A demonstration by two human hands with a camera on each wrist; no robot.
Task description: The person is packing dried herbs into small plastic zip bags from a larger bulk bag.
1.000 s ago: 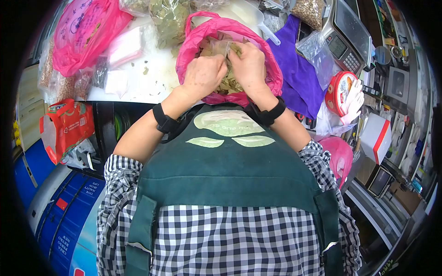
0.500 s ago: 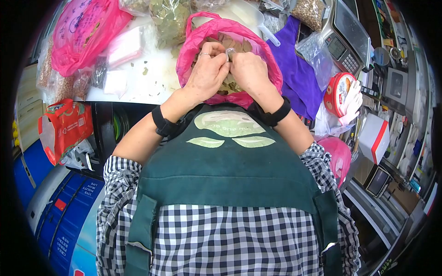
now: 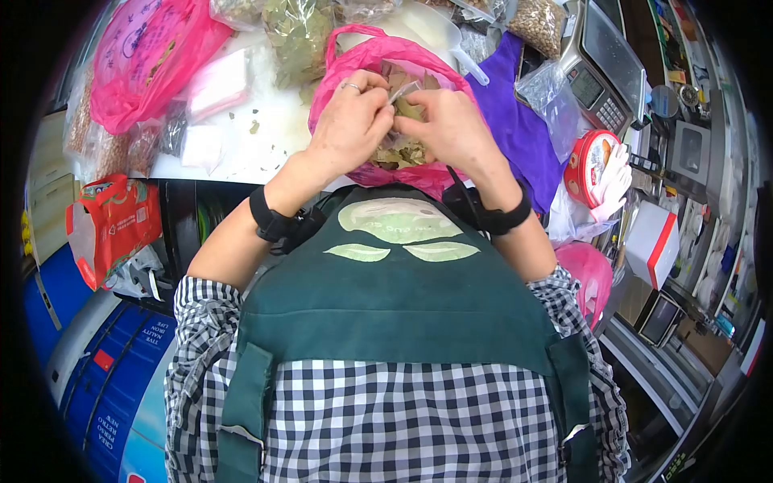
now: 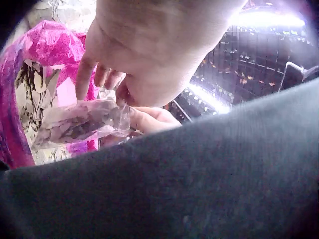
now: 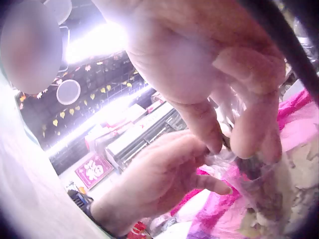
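Note:
Both hands meet over a pink plastic bag (image 3: 338, 84) full of dried leaves (image 3: 403, 153). Between them is a small clear plastic bag (image 4: 82, 122) with dried leaves inside. My left hand (image 3: 352, 121), a ring on one finger, pinches the small bag near its top edge. My right hand (image 3: 457, 133) holds the same end, its thumb and fingers closed on the gathered plastic in the right wrist view. The small bag's filled part (image 5: 269, 191) hangs over the loose leaves. Part of its top is hidden behind the fingers.
A bigger clear bag of leaves (image 3: 298, 40) stands behind, near a white scoop (image 3: 471, 64). Left lie another pink bag (image 3: 153, 60) and a stack of plastic bags (image 3: 219, 84). Right are a purple cloth (image 3: 515, 121), a scale (image 3: 600, 88) and a red round tin (image 3: 592, 165).
The right hand has turned and drawn slightly right and down, its fingers more spread. The left hand has lifted its fingers and shifted a little left. The small bag's top now shows between them.

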